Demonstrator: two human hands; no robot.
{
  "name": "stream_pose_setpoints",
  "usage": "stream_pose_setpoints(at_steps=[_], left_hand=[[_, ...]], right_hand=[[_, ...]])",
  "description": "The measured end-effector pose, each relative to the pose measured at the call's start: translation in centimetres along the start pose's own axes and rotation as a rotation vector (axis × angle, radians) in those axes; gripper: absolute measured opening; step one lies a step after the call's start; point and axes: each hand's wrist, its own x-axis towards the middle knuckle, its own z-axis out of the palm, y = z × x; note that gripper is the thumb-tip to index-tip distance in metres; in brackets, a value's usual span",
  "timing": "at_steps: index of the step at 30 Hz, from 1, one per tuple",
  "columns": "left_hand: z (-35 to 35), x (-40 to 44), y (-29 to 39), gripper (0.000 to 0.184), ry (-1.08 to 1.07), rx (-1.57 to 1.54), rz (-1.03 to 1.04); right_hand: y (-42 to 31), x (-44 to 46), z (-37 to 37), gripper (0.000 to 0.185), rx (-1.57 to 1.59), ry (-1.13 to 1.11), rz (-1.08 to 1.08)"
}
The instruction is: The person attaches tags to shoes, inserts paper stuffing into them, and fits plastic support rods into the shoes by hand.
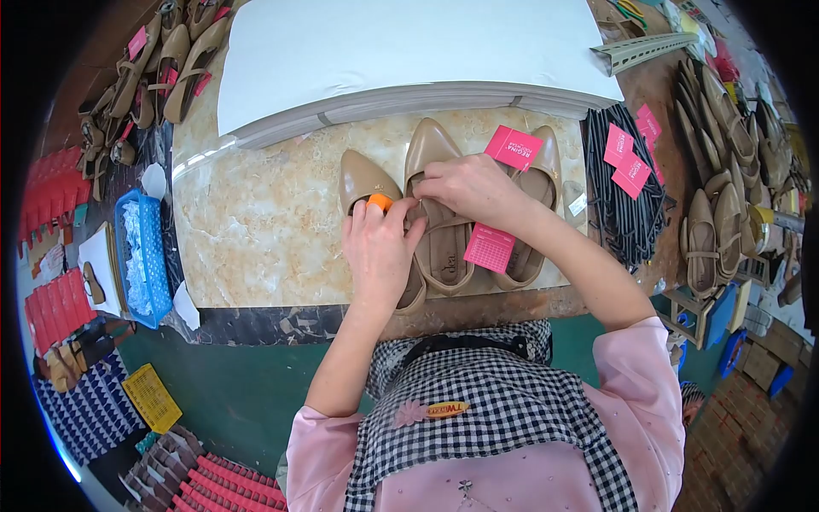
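Three tan pointed shoes lie toes away from me on the marble-patterned table. My left hand is over the left shoe, its fingers bent around a small orange item. My right hand reaches over the middle shoe, fingertips pinched near its strap and close to my left fingers; what they grip is too small to make out. The right shoe lies under my right forearm. One pink tag rests by its toe, another pink tag between the middle and right shoes.
A white paper stack spans the table's far side. Black sticks with pink tags lie right. A blue basket stands left. More shoes are at the far right, others at the upper left.
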Motion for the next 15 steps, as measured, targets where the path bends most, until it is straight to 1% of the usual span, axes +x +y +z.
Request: stream_pose_setpoints(at_steps=[3, 7, 9, 10, 13, 14, 15], left_hand=[[0.0, 0.7, 0.3, 0.017, -0.047, 0.056, 0.005], [0.6, 1.4, -0.6, 0.011, -0.048, 0.055, 0.118], [0.6, 1.4, -1.1, 0.009, -0.036, 0.001, 0.128], [0.6, 1.3, -1.3, 0.009, -0.035, -0.054, 0.095], [0.4, 1.0, -1.4, 0.011, -0.02, -0.216, 0.012], [0.2, 1.0, -1.2, 0.011, -0.004, -0.265, -0.009], [0.0, 1.0, -1.0, 0.012, 0.012, -0.313, -0.032]], right_hand=[[-0.2, 0.1, -0.1, 0.01, 0.104, -0.012, 0.077], [-0.6, 0.1, -0.5, 0.012, 0.134, -0.039, 0.159], [-0.1, 0.0, -2.4, 0.014, 0.577, -0.142, 0.372], [0.2, -0.1, -3.6, 0.015, 0.801, -0.196, 0.475], [1.2, -0.9, -6.0, 0.023, 1.261, -0.372, 0.646], [1.7, -1.4, -5.1, 0.023, 1.353, -0.34, 0.582], [1.6, -1.7, -5.2, 0.023, 1.363, -0.329, 0.582]])
